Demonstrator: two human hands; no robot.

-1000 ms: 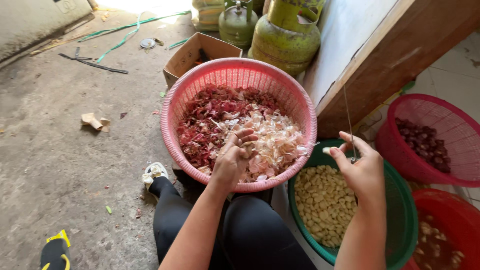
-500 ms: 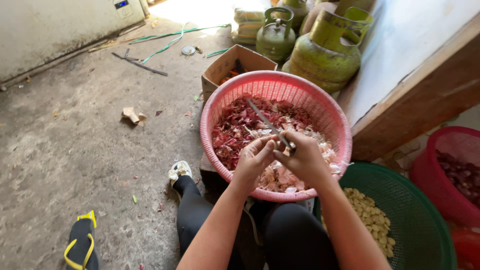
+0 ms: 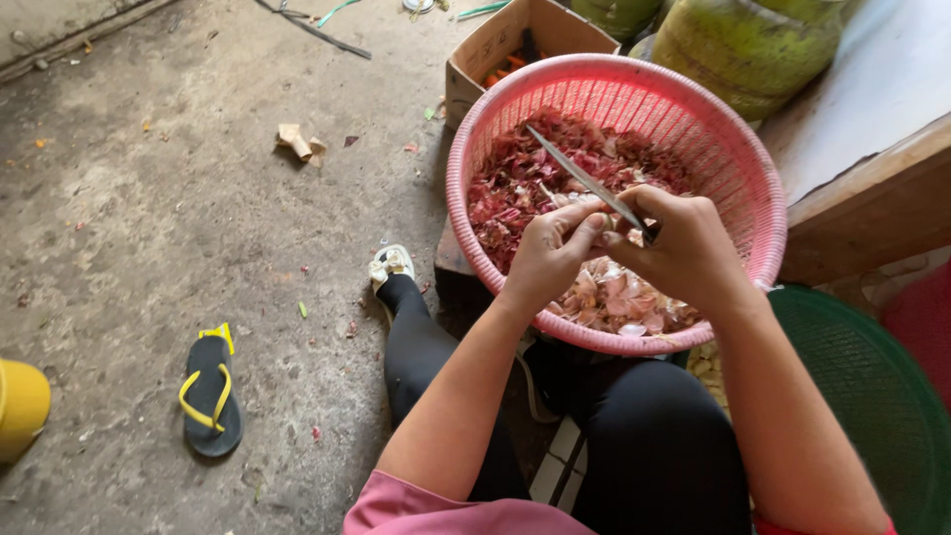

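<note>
A pink plastic basket holds red and pale shallot or garlic skins. Both my hands meet over its near side. My right hand grips a knife whose thin blade points up and left across the basket. My left hand pinches a small pale clove against the blade's base; the clove is mostly hidden by my fingers. My legs in black trousers lie under the basket.
A green basket sits at the right, with a red one beyond it. Green gas cylinders and a cardboard box stand behind. A black and yellow sandal and a yellow container lie on the concrete floor at the left.
A second ago my right hand was over the green basket and my left in the skins. Both have since come together over the pink basket with the knife, and the view has tilted down.
</note>
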